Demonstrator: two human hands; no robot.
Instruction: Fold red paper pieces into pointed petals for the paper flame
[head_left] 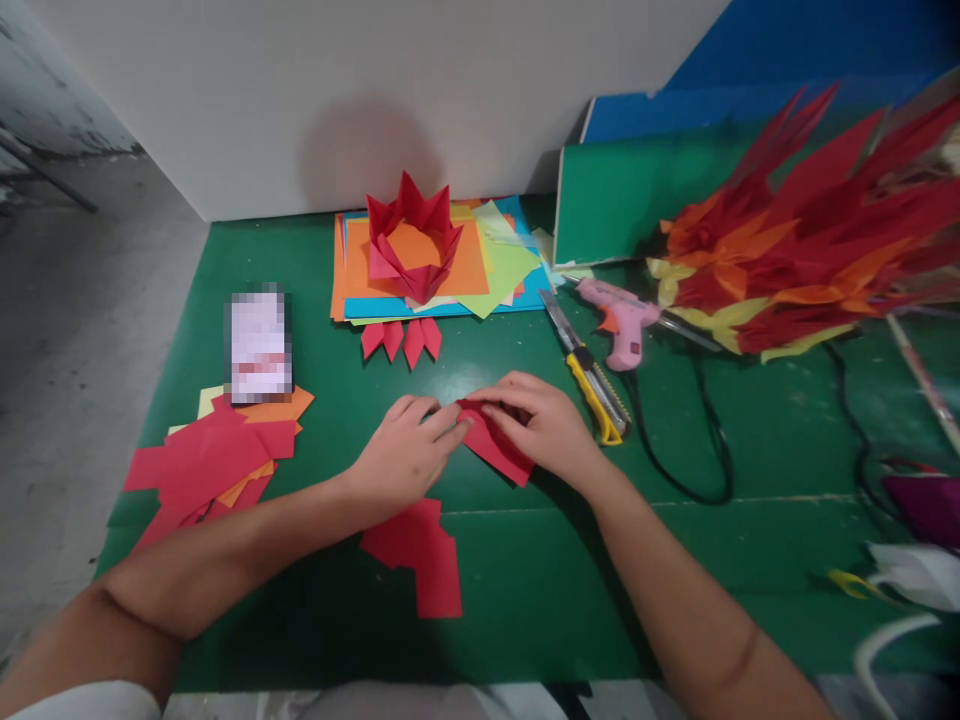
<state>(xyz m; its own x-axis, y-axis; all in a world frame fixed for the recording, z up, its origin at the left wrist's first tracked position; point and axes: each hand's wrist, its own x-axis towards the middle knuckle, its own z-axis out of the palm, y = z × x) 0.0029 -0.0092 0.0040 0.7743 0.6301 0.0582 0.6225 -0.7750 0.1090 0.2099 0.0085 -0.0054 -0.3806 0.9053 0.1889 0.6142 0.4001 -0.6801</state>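
Observation:
A small red paper square [495, 447] lies on the green table [540, 590] in front of me. My left hand [405, 455] presses its left corner with fingers bent and pinched together. My right hand [541, 420] lies over its top edge, fingers curled down onto the paper. More red paper pieces [420, 545] sit just below my left wrist. Several folded red points [403, 338] lie further back, in front of a red folded paper crown [412, 238] resting on a stack of coloured sheets [439, 262].
A yellow utility knife [592, 385] and a pink glue gun [622, 320] with black cord lie right of my hands. A phone [259, 345] and scattered red and orange sheets [214, 455] are at left. A large red-orange paper flower [810, 240] fills the right.

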